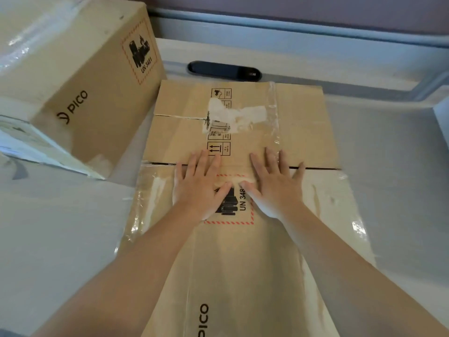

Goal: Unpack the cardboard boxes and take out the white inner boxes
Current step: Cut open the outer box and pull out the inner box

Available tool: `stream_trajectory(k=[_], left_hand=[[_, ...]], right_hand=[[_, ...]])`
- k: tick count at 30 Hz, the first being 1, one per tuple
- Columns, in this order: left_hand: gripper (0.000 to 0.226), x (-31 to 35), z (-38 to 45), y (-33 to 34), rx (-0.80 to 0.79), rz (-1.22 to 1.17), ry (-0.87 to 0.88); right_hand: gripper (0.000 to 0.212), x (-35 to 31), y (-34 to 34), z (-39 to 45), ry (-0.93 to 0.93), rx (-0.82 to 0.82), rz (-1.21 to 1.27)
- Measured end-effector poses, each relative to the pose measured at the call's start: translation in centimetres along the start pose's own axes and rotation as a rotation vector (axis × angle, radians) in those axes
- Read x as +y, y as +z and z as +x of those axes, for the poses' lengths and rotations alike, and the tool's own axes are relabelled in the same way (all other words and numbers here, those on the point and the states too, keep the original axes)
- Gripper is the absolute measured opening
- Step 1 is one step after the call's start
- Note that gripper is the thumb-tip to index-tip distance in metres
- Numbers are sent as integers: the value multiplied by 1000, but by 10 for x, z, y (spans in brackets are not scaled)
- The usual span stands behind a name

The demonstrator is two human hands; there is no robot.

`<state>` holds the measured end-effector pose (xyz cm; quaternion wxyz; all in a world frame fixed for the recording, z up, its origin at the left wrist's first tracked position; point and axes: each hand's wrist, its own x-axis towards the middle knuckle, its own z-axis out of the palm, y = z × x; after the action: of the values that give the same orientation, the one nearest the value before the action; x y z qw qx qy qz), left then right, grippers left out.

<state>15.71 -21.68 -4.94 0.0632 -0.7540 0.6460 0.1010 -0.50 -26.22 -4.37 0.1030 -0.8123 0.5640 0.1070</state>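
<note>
Both my palms flat on the flattened PICO carton.

My left hand (201,188) and right hand (272,186) lie side by side on the flattened cardboard box (243,251), fingers straight and spread wide, thumbs nearly touching over its red-bordered UN 3481 label (233,203); neither grips anything. The carton lies on the grey table (60,227), clear tape (274,117) peeling along its flaps. A second, taped PICO box (80,76) sits just beside it at far left. A dark oblong slot (224,70) lies beyond.

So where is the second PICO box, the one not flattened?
The upright PICO box stands at upper left in the head view, beside the flattened carton under both hands.
</note>
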Motion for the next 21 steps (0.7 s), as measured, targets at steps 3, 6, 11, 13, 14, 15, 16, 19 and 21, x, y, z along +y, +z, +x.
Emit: stream_trajectory(k=[3, 6, 11, 13, 14, 15, 16, 19, 21], left_hand=[[65, -2, 2, -5, -46, -63, 13], [58, -12, 7, -12, -15, -332, 24], [64, -35, -4, -30, 264, -436, -334], [94, -43, -8, -38, 135, -443, -530], [105, -46, -9, -42, 77, -506, -607], [113, -48, -7, -42, 35, -577, -658], [117, -50, -6, -42, 4, -614, -682], [119, -52, 0, -44, -37, -583, -723], [119, -53, 3, -48, -43, -599, -754]], right_hand=[[64, 1, -6, -2, -16, 0, 101], [56, 12, -17, -8, 14, 100, 354], [65, 45, -20, -25, 392, 151, 382], [80, 55, -21, -32, 541, 95, 444], [86, 58, -21, -34, 584, 88, 486], [91, 60, -21, -35, 617, 83, 519], [95, 62, -21, -34, 643, 81, 553], [93, 68, -28, -29, 716, 105, 601], [89, 70, -32, -27, 758, 110, 647]])
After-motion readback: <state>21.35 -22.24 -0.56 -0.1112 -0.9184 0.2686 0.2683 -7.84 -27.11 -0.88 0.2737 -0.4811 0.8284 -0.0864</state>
